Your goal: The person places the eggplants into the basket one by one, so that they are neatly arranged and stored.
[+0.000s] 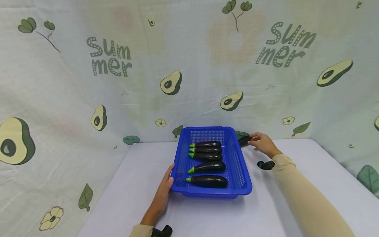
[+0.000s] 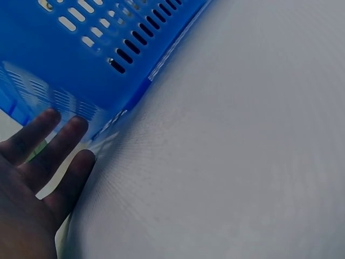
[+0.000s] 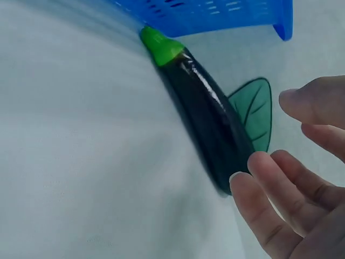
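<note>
A blue plastic basket point(image 1: 211, 191) with slotted walls stands on the white table, holding several dark eggplants point(image 1: 209, 181) laid side by side, green stem ends to the left. At the basket's left side, near the front corner, my left hand point(image 1: 162, 194) rests with extended fingers against it. Beyond the right wall lies another eggplant point(image 3: 207, 118) on the table, its green stem end close by the basket. My right hand point(image 1: 264, 144) is at this eggplant's rounded end. In the right wrist view its fingertips meet that end, while the thumb stands apart from it.
The white tabletop point(image 1: 115, 204) extends to both sides of the basket. Behind it hangs a pale cloth point(image 1: 195, 108) printed with avocados, leaves and lettering. Each wrist wears a black device point(image 1: 265, 165).
</note>
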`<state>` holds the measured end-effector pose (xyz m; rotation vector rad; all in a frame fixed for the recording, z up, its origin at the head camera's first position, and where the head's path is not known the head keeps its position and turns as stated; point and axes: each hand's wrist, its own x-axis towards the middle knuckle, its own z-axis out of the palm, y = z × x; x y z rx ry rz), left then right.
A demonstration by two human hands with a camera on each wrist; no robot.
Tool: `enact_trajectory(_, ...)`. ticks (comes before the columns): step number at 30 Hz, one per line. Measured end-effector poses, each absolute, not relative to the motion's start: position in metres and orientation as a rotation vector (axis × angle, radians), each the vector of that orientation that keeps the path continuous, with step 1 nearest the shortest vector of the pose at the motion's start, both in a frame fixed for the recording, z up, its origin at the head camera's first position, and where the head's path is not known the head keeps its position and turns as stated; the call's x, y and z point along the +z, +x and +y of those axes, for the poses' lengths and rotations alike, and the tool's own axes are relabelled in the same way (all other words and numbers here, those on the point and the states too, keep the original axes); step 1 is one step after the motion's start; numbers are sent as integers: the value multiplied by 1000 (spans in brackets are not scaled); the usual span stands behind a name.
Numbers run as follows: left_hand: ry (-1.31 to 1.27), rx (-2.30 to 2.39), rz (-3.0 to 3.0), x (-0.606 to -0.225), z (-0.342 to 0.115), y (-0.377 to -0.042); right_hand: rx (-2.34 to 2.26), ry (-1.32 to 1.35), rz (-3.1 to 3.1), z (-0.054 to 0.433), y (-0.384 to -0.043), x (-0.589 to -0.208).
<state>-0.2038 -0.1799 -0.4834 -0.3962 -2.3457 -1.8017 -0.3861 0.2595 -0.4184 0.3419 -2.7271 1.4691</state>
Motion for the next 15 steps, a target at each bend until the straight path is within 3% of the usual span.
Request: enact_trajectory(15, -415, -1820, -2328, -481, -180, -203, 1437, 216, -2754, 269, -398, -438)
